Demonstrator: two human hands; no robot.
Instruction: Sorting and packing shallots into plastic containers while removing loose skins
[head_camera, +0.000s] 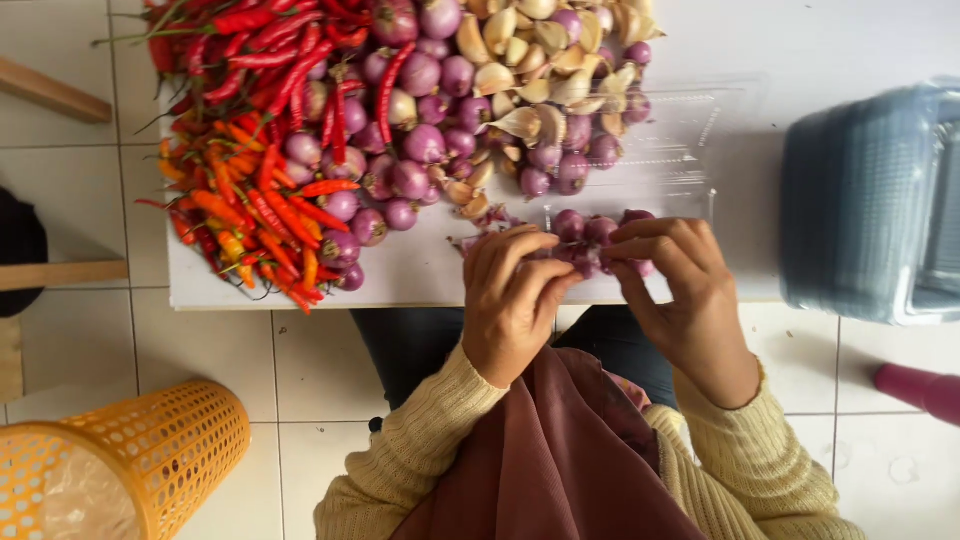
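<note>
White table (420, 270): both hands' (510, 300) (680, 290) grip seemingly pinches shallots (590, 235) between them.

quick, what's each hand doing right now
left hand: fingers curled on the shallots in the clear tray.
right hand: pinching those shallots.

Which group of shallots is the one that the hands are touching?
The small cluster of shallots at the near table edge, between the left hand and right hand. The big shallot pile lies apart, beside the chillies, untouched.
</note>
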